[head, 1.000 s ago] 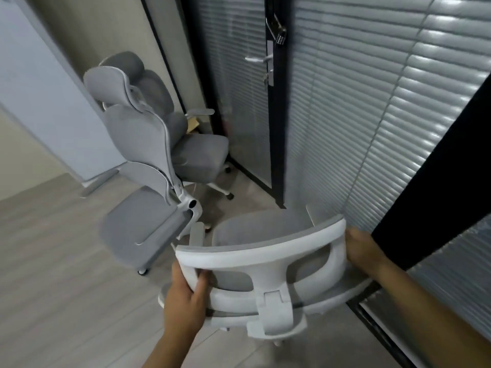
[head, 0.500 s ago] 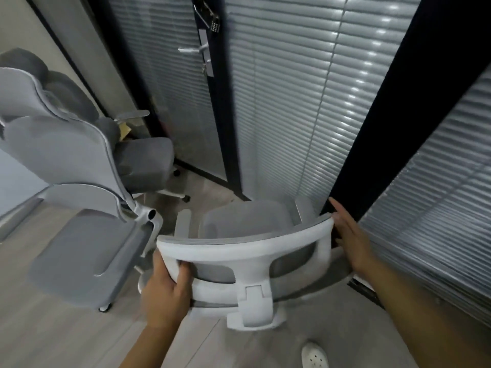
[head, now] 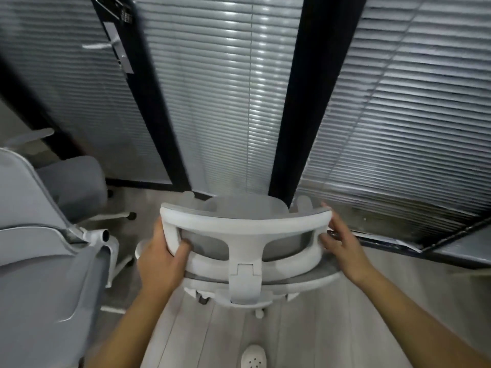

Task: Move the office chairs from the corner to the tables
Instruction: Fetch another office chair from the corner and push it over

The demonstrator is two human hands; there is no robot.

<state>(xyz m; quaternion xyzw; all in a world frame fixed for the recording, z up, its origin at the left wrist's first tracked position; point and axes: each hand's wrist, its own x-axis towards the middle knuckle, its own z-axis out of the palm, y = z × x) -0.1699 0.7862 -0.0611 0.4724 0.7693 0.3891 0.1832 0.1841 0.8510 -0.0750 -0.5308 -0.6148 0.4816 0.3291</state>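
Note:
A grey office chair with a white frame (head: 245, 229) stands right in front of me, its back toward me. My left hand (head: 162, 258) grips the left side of the white headrest frame, fingers curled through the opening. My right hand (head: 341, 244) holds the right end of the same frame, fingers wrapped around its edge. A second grey chair (head: 32, 227) stands close on the left, and a third grey chair (head: 74, 181) sits behind it in the corner.
Glass walls with shut blinds (head: 218, 107) and black posts (head: 305, 102) rise just beyond the chair. A door with a handle (head: 117, 46) is at upper left. Pale wood floor (head: 305, 328) lies around me; my white shoe (head: 253, 357) shows at the bottom.
The view has swung to the right, so the two other chairs slid toward the left edge. The held chair has turned to face the blinds, and my right hand has closed on the frame.

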